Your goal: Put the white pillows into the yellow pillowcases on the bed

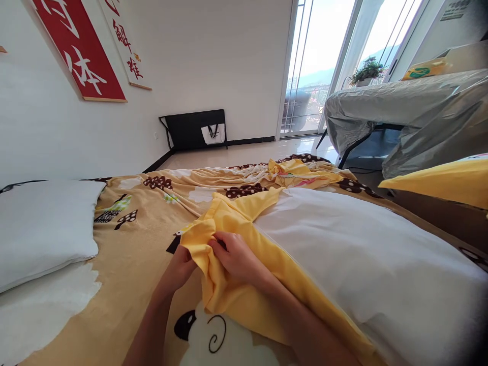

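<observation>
A yellow pillowcase [238, 219] lies bunched in front of me, with its cloth running along the near side of a large white pillow [351, 244]. My left hand [184, 263] is closed on the gathered cloth at its left end; some fingertips are hidden under the fabric. Just to the right, my right hand [235, 255] pinches a fold of the same pillowcase, thumb and fingers together. The pillow's left corner meets the yellow cloth; how far it sits inside the case I cannot tell.
Everything rests on a tan patterned blanket [133, 269] on a bed. Another white pillow [46, 218] lies at left. More crumpled yellow cloth [305, 173] is at the far edge, and a yellow item [438, 182] at right. Beyond stands a plastic-covered table [396, 104].
</observation>
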Demonstrator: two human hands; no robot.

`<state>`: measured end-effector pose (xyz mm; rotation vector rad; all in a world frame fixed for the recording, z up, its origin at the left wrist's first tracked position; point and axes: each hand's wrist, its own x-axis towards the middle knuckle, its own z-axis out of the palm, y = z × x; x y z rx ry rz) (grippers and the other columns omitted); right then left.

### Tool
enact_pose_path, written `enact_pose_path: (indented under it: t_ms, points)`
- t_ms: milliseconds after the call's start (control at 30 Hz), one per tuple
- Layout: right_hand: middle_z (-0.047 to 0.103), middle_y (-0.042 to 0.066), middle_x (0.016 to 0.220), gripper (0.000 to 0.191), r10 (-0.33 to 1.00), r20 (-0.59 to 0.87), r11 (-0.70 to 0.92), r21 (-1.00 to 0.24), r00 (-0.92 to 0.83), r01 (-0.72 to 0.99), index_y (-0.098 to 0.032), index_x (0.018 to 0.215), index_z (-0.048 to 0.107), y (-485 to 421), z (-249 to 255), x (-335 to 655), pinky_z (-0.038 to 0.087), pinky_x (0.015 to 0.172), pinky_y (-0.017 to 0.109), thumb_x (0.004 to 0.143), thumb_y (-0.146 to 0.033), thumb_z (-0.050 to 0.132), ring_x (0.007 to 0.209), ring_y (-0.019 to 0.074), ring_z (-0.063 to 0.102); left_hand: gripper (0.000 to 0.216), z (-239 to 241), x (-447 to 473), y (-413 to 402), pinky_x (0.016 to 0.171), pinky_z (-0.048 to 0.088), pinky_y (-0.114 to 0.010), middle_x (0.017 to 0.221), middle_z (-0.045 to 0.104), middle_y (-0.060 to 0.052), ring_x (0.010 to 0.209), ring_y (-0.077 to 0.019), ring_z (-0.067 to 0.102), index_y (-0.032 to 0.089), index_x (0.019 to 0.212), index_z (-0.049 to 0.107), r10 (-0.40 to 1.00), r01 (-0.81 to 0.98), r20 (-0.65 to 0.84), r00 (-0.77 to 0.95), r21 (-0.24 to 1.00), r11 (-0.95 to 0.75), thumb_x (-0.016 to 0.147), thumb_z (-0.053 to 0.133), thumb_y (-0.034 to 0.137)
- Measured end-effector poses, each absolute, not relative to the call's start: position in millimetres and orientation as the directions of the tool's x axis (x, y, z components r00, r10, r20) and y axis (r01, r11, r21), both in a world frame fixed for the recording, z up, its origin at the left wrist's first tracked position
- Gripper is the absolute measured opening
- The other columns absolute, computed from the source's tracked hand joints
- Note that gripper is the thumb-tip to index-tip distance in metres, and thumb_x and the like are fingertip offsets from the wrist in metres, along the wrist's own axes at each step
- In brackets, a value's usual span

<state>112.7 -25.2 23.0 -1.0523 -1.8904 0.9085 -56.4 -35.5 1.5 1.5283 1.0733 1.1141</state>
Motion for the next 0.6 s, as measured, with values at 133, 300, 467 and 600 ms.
enact_pose_path:
  t_ms: [133,300,467,600]
  points:
    - [0.036,-0.006,0.054,0.032,0.918,0.229,0.304,-0.93,-0.323,0.207,-0.02,0.059,0.037,-18,20,114,0.022,0.049,0.025,0.085,-0.037,0.045,0.052,0.0087,0.031,0.033,5,-59,-38,0.074,0.052,-0.031,0.089,0.073,-0.007,0.087,-0.0254,0.064,0.015,0.095,0.071,0.938,0.188,0.057,0.343,0.974,-0.128,0.069,0.071,0.035]
    - [0.037,-0.005,0.057,0.03,0.923,0.203,0.249,-0.963,-0.328,0.102,-0.02,0.062,0.042,-15,18,113,0.024,0.048,0.023,0.081,-0.041,0.049,0.053,0.0083,0.032,0.036,6,-60,-37,0.084,0.05,-0.032,0.097,0.072,-0.006,0.096,-0.026,0.062,0.019,0.103,0.07,0.931,0.264,0.077,0.357,0.948,-0.179,0.067,0.074,0.025]
    - [0.041,-0.005,0.06,0.025,0.89,0.248,0.287,-0.957,-0.383,0.046,-0.018,0.066,0.046,-18,19,112,0.028,0.05,0.022,0.08,-0.037,0.055,0.056,0.0078,0.035,0.044,-2,-63,-33,0.073,0.054,-0.033,0.093,0.072,-0.009,0.087,-0.0264,0.065,0.015,0.102,0.069,0.99,-0.146,0.085,0.111,0.987,-0.069,0.064,0.075,0.037]
    - [0.049,-0.004,0.064,0.012,0.878,0.263,0.311,-0.948,-0.399,0.061,-0.017,0.073,0.053,-21,17,110,0.033,0.053,0.02,0.079,-0.027,0.057,0.059,0.008,0.041,0.041,-7,-58,-33,0.07,0.055,-0.034,0.075,0.072,-0.006,0.081,-0.0263,0.066,0.016,0.084,0.071,1.0,-0.27,-0.024,-0.015,0.963,0.019,0.055,0.081,0.043]
